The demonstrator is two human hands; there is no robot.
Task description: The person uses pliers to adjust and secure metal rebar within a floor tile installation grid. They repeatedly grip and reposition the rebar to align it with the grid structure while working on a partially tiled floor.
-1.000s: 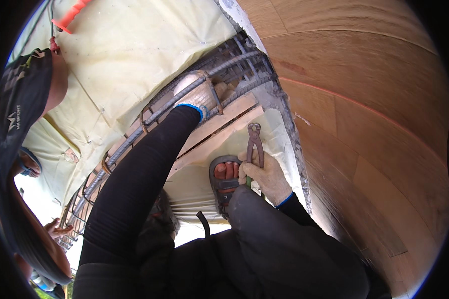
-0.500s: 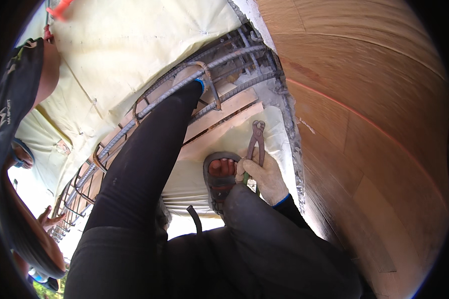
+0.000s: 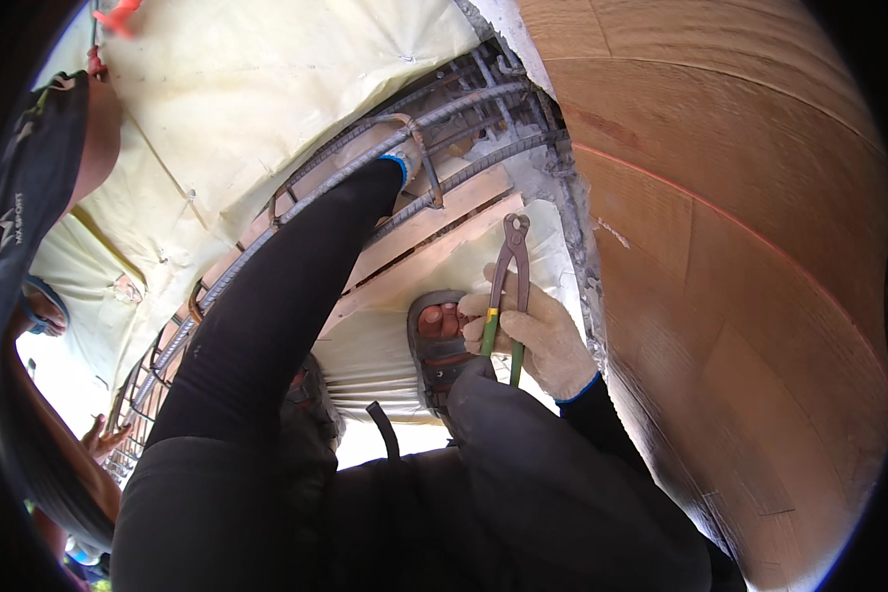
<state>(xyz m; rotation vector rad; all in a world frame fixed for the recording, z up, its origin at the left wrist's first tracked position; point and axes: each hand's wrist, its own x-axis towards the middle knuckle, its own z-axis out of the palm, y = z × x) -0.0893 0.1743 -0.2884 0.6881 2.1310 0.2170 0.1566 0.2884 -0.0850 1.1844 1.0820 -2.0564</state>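
In a cream work glove, my right hand is closed round the handles of a pair of end-cutting pincers. Their handles are green with a bit of yellow, and the dark jaws point away from me above my sandalled foot. My left arm, in a black sleeve, stretches forward to a rebar cage. At its end, my left hand is gloved with a blue cuff and sits beside a bent stirrup. Bars and the sleeve hide its fingers, so whether it grips the steel cannot be made out.
A brown plywood wall rises close on the right. Cream sheeting covers the surface beyond the cage, and wooden boards lie beneath the bars. On the left, another person's leg and hand are near the cage.
My right hand has shifted slightly, and the pincers' handles now stand wider apart with their green grips showing. My left hand stays at the rebar. The view has moved a little.
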